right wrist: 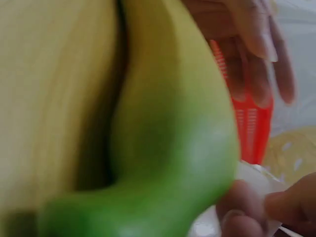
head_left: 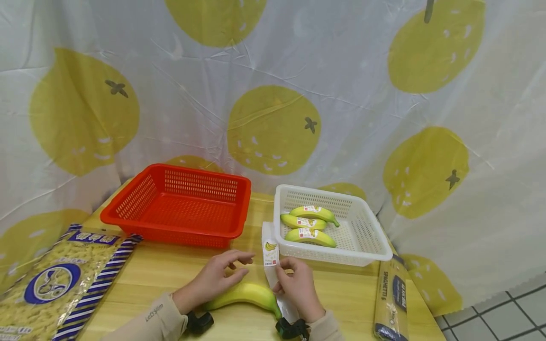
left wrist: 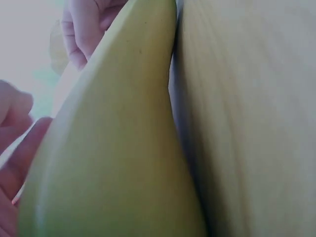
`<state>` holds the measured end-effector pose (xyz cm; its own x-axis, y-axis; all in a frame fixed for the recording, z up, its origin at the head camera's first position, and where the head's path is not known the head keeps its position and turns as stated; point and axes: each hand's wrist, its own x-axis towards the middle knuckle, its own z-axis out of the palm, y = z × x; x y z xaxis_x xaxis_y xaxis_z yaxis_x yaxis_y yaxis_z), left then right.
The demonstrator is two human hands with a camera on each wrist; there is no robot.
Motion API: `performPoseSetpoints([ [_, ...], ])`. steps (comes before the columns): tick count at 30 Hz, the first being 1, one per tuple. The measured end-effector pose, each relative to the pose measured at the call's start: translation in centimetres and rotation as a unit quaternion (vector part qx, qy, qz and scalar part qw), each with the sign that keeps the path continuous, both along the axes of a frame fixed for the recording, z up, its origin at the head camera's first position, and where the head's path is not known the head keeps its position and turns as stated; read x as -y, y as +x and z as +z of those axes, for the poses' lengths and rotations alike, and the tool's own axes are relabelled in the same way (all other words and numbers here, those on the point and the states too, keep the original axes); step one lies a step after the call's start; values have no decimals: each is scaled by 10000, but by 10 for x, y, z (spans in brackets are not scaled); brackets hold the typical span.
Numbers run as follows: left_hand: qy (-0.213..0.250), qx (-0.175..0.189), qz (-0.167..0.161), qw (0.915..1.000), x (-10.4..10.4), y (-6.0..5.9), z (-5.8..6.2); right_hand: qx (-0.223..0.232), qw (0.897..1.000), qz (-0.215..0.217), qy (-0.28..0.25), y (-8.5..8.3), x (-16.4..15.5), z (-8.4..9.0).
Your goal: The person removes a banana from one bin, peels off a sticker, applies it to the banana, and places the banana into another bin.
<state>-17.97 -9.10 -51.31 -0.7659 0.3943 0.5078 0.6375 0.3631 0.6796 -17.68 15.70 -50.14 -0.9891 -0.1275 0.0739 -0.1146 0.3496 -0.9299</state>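
Observation:
On the table before me lies a single yellow banana (head_left: 243,294) with a green stem end; no label shows on its visible side. My right hand (head_left: 298,286) pinches a white label strip (head_left: 268,232) by its edge, close to a printed banana sticker (head_left: 270,253). In the right wrist view, thumb and finger meet on the whitish strip (right wrist: 252,177) beside the stem. My left hand (head_left: 223,274) hovers over the banana's other end, its fingers loosely bent and holding nothing. The banana (left wrist: 118,118) hides much of both hands in the left wrist view.
A white basket (head_left: 367,237) at the back right holds three labelled bananas (head_left: 309,236). Left of it stands a red basket (head_left: 230,232) with nothing in it. A large pasta bag (head_left: 55,284) lies at the left, a spaghetti packet (head_left: 390,300) at the right. A lemon-print curtain (head_left: 341,118) hangs behind.

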Motion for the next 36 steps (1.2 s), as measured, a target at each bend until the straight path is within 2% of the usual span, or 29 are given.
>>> performPoseSetpoints([
  [3, -138, -458, -201, 9987, -2, 2, 0, -841, 9956, 51, 409, 2, 4, -4],
  [5, -225, -703, -288, 9969, -3, 2, 0, -1696, 9820, 60, 832, 2, 6, -6],
  [7, -267, -770, -353, 9961, -4, 3, 0, -2358, 9653, 67, 1121, 2, 7, -8],
  [10, -327, -837, -368, 9953, -6, 3, -1, -2867, 9507, 242, 1158, 2, 9, -10],
  [13, -404, -925, -193, 9947, -8, 5, -2, -3147, 9420, 512, 1044, 1, 10, -13],
  [19, -489, -1245, 389, 9903, -11, 9, -1, -3557, 9233, 1154, 878, 1, 11, -14],
  [24, -558, -1477, 589, 9857, -11, 10, 0, -3743, 9129, 1417, 800, 2, 14, -12],
  [29, -477, -1650, 620, 9832, -13, 10, 0, -3800, 9087, 1549, 765, 4, 15, -9],
  [36, -407, -1776, 677, 9809, -14, 10, -1, -3798, 9081, 1576, 794, 5, 17, -10],
])
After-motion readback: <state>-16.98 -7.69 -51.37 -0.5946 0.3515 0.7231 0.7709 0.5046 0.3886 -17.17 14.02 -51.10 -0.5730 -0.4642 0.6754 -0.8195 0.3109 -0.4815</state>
